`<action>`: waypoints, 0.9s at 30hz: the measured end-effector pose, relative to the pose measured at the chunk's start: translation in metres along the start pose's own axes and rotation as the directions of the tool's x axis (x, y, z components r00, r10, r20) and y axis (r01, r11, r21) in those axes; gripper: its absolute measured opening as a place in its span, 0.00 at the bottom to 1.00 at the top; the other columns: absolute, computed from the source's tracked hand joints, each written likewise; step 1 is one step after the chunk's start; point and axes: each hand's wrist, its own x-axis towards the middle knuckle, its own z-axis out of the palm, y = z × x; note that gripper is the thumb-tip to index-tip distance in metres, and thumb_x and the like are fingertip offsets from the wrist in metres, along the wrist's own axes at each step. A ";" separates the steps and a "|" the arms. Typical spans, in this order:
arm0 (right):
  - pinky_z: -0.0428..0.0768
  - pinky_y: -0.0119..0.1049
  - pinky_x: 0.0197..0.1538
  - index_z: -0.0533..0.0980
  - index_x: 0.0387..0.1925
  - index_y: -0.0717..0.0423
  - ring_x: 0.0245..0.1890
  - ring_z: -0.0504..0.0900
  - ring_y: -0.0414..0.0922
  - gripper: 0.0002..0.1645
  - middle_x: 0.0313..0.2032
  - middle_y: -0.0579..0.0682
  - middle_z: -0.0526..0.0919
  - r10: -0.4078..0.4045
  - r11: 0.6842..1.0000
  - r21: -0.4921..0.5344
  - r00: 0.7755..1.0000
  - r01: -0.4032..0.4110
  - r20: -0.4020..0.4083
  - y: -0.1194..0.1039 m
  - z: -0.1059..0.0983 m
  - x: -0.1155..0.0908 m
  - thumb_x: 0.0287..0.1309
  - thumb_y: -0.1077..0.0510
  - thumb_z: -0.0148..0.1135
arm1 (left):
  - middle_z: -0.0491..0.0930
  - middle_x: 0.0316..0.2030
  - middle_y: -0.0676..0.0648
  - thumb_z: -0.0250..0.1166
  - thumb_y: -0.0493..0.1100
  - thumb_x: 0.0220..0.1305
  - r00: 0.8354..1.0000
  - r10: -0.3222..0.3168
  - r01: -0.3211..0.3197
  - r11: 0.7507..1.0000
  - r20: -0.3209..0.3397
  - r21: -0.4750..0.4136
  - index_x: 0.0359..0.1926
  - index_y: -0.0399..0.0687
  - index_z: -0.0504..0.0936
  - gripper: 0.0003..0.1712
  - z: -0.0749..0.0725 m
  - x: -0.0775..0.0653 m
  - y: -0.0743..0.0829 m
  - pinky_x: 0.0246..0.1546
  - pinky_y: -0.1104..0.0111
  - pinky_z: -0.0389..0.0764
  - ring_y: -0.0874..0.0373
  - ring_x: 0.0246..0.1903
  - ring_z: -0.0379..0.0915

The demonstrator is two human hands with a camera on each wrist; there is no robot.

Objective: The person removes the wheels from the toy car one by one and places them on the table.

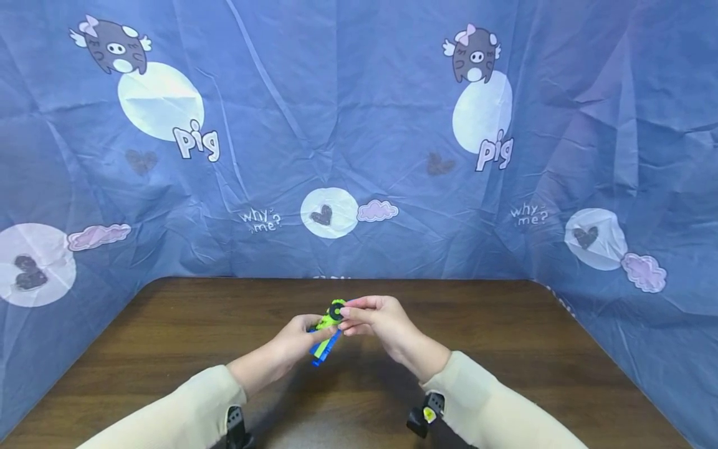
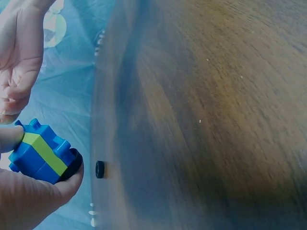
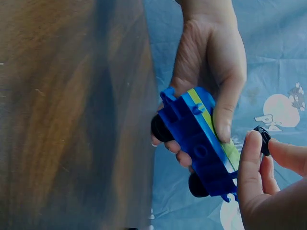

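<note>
A small blue and lime toy car (image 3: 196, 143) is held off the table, its blue underside turned to the right wrist view. My left hand (image 1: 288, 345) grips its body between thumb and fingers. Two black wheels (image 3: 197, 186) sit along one side of the car. My right hand (image 1: 384, 324) pinches a small black wheel (image 3: 262, 139) between thumb and fingertips, close beside the car's other side. In the left wrist view the car (image 2: 41, 155) shows blue blocks with a lime stripe.
A loose black wheel (image 2: 100, 169) stands on the brown wooden table (image 1: 185, 349), near its edge in the left wrist view. A blue printed cloth (image 1: 336, 125) hangs behind and along both sides of the table.
</note>
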 end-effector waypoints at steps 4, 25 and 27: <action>0.84 0.32 0.37 0.75 0.47 0.77 0.25 0.84 0.39 0.16 0.28 0.50 0.85 -0.003 1.000 -0.006 0.999 0.003 -0.051 -0.008 -0.004 0.003 0.58 0.69 0.62 | 0.81 0.39 0.40 0.59 0.41 0.69 1.000 -0.003 0.003 1.000 -0.005 0.006 0.55 0.25 0.73 0.23 0.000 -0.002 0.002 0.39 0.63 0.78 0.55 0.36 0.76; 0.83 0.29 0.34 0.74 0.48 0.77 0.23 0.83 0.38 0.18 0.25 0.48 0.84 0.007 0.999 0.053 0.976 0.004 -0.219 -0.003 -0.028 0.023 0.58 0.68 0.63 | 0.83 0.47 0.34 0.57 0.40 0.70 0.999 -0.049 0.049 0.999 0.007 -0.005 0.58 0.25 0.71 0.23 0.002 -0.008 0.002 0.36 0.67 0.78 0.55 0.39 0.78; 0.83 0.29 0.34 0.74 0.48 0.77 0.23 0.83 0.38 0.18 0.25 0.48 0.84 0.005 0.999 0.052 0.974 0.007 -0.225 -0.001 -0.031 0.026 0.59 0.68 0.62 | 0.83 0.46 0.35 0.57 0.40 0.70 0.999 -0.053 0.053 0.999 0.001 -0.005 0.58 0.25 0.71 0.23 0.002 -0.008 0.002 0.36 0.66 0.78 0.55 0.39 0.78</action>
